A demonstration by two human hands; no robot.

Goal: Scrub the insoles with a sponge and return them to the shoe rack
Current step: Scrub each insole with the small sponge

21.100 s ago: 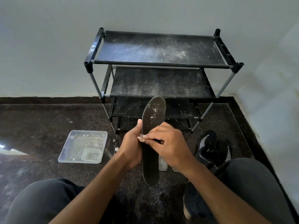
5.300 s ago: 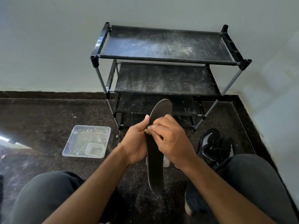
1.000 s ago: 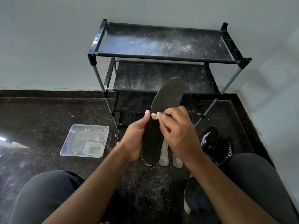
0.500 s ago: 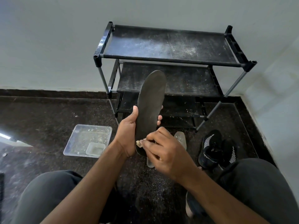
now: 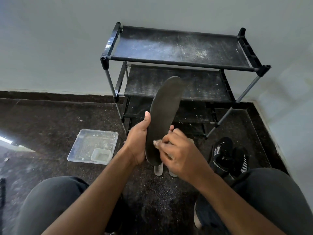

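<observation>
1. Plainly, the left hand (image 5: pixel 138 143) gripped the dark insole (image 5: pixel 162 119) by its heel end, upright before the shoe rack (image 5: pixel 177 63).
2. The right hand (image 5: pixel 179 153) pinched a small sponge (image 5: pixel 156 143) against it.
3. It looked light and bendy, so support near the rubbed spot seemed wise.
</observation>
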